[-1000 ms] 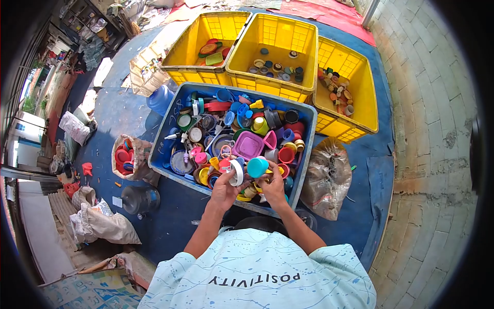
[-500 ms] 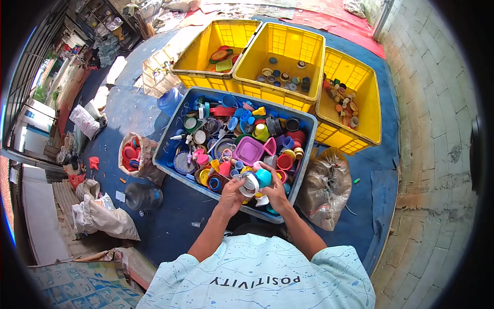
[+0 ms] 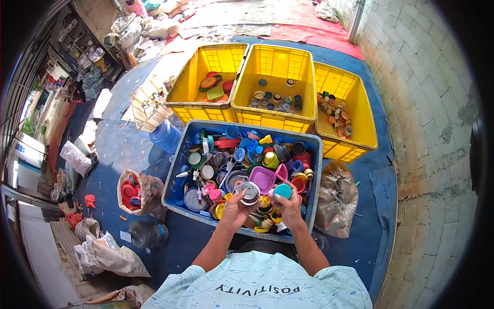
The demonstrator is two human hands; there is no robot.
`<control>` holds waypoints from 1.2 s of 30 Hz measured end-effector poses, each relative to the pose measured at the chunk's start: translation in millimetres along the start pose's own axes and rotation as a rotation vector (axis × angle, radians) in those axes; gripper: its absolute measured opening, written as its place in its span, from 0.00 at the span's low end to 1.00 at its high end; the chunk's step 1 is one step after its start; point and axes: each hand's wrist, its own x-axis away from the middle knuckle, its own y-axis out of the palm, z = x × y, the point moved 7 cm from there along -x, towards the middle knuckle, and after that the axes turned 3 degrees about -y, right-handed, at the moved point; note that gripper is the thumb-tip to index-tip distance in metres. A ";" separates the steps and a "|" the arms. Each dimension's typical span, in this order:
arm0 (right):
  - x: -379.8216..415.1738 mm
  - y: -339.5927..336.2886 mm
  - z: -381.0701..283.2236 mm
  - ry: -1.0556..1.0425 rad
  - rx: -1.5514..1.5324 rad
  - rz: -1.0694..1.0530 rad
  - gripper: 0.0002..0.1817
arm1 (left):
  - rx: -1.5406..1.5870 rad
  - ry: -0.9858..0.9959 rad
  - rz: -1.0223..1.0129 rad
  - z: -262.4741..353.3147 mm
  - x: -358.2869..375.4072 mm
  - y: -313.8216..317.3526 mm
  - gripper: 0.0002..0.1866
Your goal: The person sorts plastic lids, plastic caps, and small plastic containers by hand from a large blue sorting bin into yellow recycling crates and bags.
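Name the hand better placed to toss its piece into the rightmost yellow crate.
Likely the right hand: holding the turquoise cap, it is nearer that yellow crate. The left hand, with its round piece, is farther away.

Bright daylight, washed-out far ground, fisheye curvature, black corners

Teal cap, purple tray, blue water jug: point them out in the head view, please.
Teal cap (image 3: 282, 191): head view, middle of its round face.
Purple tray (image 3: 262, 179): head view, bare middle.
Blue water jug (image 3: 165, 136): head view, side of its body.
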 end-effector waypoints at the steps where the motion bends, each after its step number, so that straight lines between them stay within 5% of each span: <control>1: 0.5 15.7 -0.6 0.020 -0.033 0.001 0.34 | 0.001 -0.048 -0.012 9.5 -4.9 -5.4 0.18; 10: -45.2 79.3 56.6 0.094 -0.470 0.128 0.26 | -0.029 -0.139 -0.166 112.0 -71.4 -26.2 0.23; 17: -70.8 82.4 56.3 0.041 -0.620 0.308 0.30 | -0.038 -0.240 -0.187 128.2 -112.0 -3.9 0.24; 20: -118.7 93.4 12.9 0.015 -0.560 0.224 0.27 | -0.031 -0.261 -0.351 134.5 -153.1 42.4 0.27; 23: -173.8 125.8 -82.0 -0.278 -0.562 -0.061 0.22 | -0.010 -0.195 -0.447 180.4 -168.3 133.7 0.28; 27: -198.4 102.5 -115.7 -0.383 -0.348 0.181 0.26 | -0.071 0.006 -0.436 223.6 -150.8 179.7 0.30; 31: -156.8 70.8 -81.2 -0.416 -0.109 0.339 0.39 | -0.072 0.053 -0.370 228.7 -132.6 107.6 0.25; 36: -64.3 31.0 6.8 -0.319 0.161 0.448 0.25 | -0.030 0.134 0.002 216.8 -86.8 -64.6 0.15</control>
